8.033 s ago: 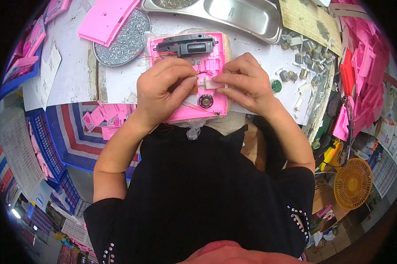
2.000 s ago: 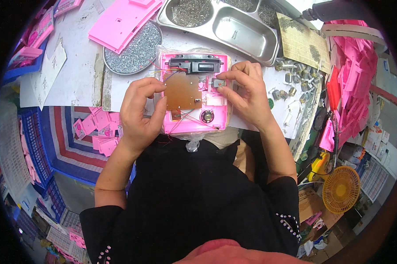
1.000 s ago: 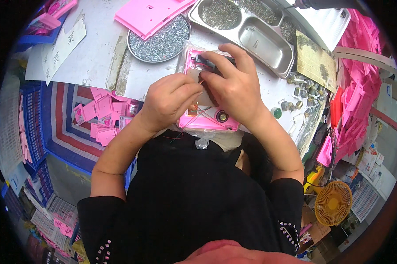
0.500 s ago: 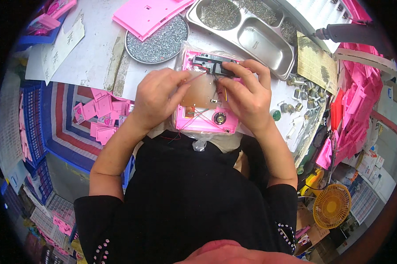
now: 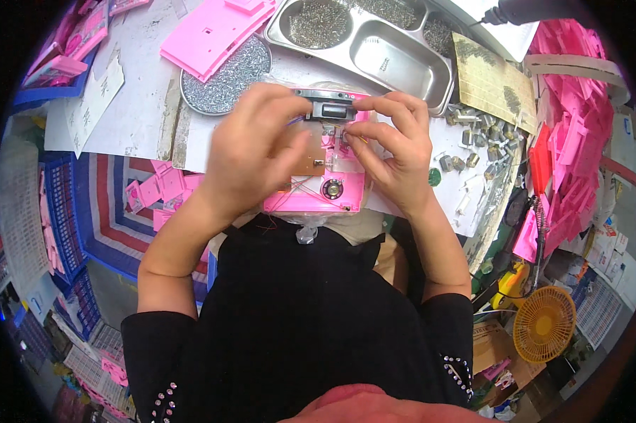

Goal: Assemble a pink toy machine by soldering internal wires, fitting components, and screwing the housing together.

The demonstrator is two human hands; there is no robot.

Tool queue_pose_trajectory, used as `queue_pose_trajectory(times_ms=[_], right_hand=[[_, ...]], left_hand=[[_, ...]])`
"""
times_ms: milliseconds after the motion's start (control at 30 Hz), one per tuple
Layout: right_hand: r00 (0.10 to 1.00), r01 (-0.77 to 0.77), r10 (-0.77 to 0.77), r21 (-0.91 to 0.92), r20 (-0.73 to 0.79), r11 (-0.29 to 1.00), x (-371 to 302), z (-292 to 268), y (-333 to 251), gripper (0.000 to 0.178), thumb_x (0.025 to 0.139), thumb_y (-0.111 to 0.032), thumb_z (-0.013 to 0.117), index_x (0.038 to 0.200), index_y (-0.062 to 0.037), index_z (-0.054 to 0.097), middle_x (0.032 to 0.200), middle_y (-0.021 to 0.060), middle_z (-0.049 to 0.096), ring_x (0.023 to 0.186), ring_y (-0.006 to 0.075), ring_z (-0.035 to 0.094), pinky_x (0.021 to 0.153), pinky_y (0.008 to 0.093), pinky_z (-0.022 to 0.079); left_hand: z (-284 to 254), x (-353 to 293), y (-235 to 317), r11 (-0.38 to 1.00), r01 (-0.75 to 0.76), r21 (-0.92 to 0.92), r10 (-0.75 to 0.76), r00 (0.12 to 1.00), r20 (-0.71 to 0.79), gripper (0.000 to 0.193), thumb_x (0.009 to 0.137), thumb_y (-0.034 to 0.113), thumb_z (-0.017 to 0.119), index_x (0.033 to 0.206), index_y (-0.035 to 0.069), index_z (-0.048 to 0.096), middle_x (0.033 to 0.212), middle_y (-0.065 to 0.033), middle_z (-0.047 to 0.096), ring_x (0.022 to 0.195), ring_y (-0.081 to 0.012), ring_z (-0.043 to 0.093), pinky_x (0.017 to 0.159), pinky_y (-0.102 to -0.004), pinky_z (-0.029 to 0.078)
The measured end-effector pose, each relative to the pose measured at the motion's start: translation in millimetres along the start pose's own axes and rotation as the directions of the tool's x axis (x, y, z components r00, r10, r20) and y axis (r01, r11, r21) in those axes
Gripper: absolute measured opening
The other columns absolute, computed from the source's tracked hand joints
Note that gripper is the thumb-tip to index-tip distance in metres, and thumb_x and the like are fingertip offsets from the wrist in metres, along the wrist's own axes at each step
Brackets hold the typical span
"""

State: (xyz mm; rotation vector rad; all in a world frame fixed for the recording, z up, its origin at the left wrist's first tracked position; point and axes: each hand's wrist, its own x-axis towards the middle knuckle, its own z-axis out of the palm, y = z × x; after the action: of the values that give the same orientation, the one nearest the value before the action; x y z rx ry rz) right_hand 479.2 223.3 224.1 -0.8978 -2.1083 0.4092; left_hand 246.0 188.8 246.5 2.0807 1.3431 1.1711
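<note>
A pink plastic casing [image 5: 282,204] lies on clear plastic wrap at the table's front edge. Inside it are a brown circuit board [image 5: 308,156], a small round speaker [image 5: 332,188] and thin wires. Across its far end sits a long black plastic part [image 5: 332,111]. My left hand [image 5: 258,144] is smeared by motion, its fingertips at that part's left end near a blue wire. My right hand [image 5: 397,144] is closed at the right end, index fingertip on the black part, thumb and another finger together just below. What these two pinch is too small to make out.
Beyond the casing are a round dish [image 5: 198,94] of screws with pink panels [image 5: 215,32] over it, and a steel compartment tray [image 5: 441,84] of small parts. Small metal pieces [image 5: 491,141] lie at right, beside heaped pink parts [image 5: 572,162]. A power screwdriver [image 5: 536,10] hangs far right.
The black part now sits straighter across the casing's far end. My left hand has moved up to its left end, away from the red wire. The view has shifted slightly.
</note>
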Motion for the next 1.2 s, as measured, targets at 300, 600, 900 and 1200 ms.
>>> queue_pose_trajectory(times_ms=[300,600,900,1200], right_hand=[[0.996,0.091,-0.092,0.046,0.009,0.995,12.1,7.9,-7.5,0.024,0.065,-0.005,0.081,0.087,-0.01,0.073,0.103,0.0038,0.07,0.099,0.0289,0.059,0.087,0.0402,0.049],[0.965,0.238,-0.209,-0.192,0.16,0.952,35.9,44.8,-21.9,0.012,0.072,-0.016,0.076,0.081,-0.0133,0.069,0.08,-0.0007,0.057,0.083,0.0216,0.056,0.081,0.0376,0.043],[0.954,0.267,-0.227,-0.21,0.196,0.94,39.1,51.1,-19.7,0.01,0.07,-0.019,0.07,0.077,-0.012,0.068,0.078,0.0014,0.059,0.083,0.0221,0.056,0.081,0.0393,0.041],[0.983,0.17,-0.169,-0.006,0.076,0.985,3.8,12.1,-7.1,0.025,0.07,-0.013,0.082,0.091,-0.013,0.07,0.09,-0.0008,0.07,0.086,0.021,0.063,0.084,0.0386,0.041]], left_hand=[[-27.9,-6.4,-10.8,0.867,-0.101,0.488,-0.016,0.973,0.231,0.026,0.077,0.017,0.083,0.099,0.01,0.069,0.1,-0.0036,0.063,0.098,-0.0239,0.06,0.092,-0.0403,0.038],[-26.7,-13.6,-15.7,0.861,-0.064,0.505,-0.023,0.986,0.164,0.019,0.079,0.016,0.08,0.093,0.011,0.07,0.099,-0.0022,0.064,0.096,-0.0227,0.06,0.091,-0.0398,0.036],[-29.0,-17.0,-18.9,0.934,-0.04,0.355,-0.001,0.993,0.115,0.016,0.081,0.012,0.076,0.095,0.009,0.069,0.104,-0.0047,0.063,0.097,-0.0235,0.06,0.089,-0.0406,0.039],[-2.4,1.1,-2.3,0.981,0.052,-0.186,-0.027,0.991,0.132,0.021,0.088,0.002,0.068,0.109,0.0,0.068,0.101,-0.0141,0.07,0.08,-0.0299,0.069,0.07,-0.0344,0.056]])
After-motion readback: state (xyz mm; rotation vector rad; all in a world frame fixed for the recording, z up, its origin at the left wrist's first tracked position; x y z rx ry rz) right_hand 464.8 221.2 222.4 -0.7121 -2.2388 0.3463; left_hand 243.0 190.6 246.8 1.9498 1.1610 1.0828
